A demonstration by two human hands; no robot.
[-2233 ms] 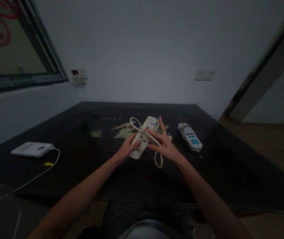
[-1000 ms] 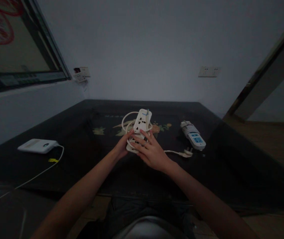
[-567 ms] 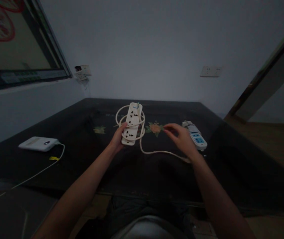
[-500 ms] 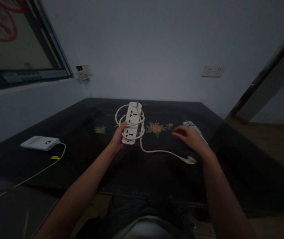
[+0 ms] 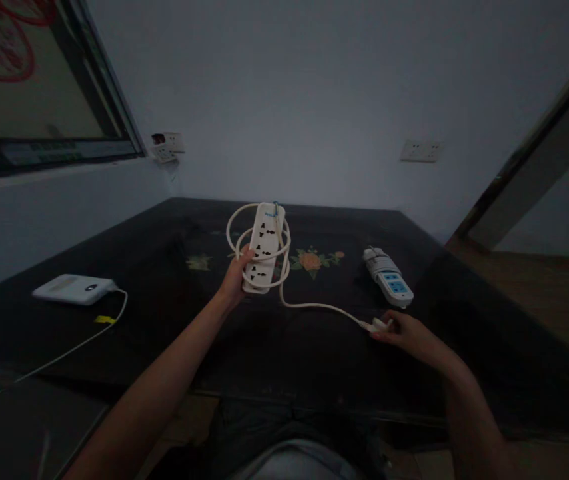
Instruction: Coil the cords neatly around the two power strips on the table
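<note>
A white power strip [image 5: 264, 233] is tilted up in my left hand [image 5: 236, 275], which grips its lower left side. The strip's white cord [image 5: 233, 230] loops loosely around it, and one length runs right across the dark tabletop to the plug [image 5: 379, 325]. My right hand [image 5: 407, 333] has thumb and fingers closed on that plug, low over the table. Just beyond the right hand lies a second white power strip [image 5: 389, 277] with blue socket faces and its cord wound round one end.
On the left of the dark table [image 5: 329, 373] lies a white power bank [image 5: 72, 289] with a white cable [image 5: 72, 350] trailing off the near edge. Beside it is a yellow tag [image 5: 105, 320]. Wall sockets [image 5: 421, 151] sit behind, and a window [image 5: 39, 87] is at left.
My right hand has moved down and toward me, from beside the second power strip to the plug, and has closed on it. The left hand keeps its hold on the first strip.
</note>
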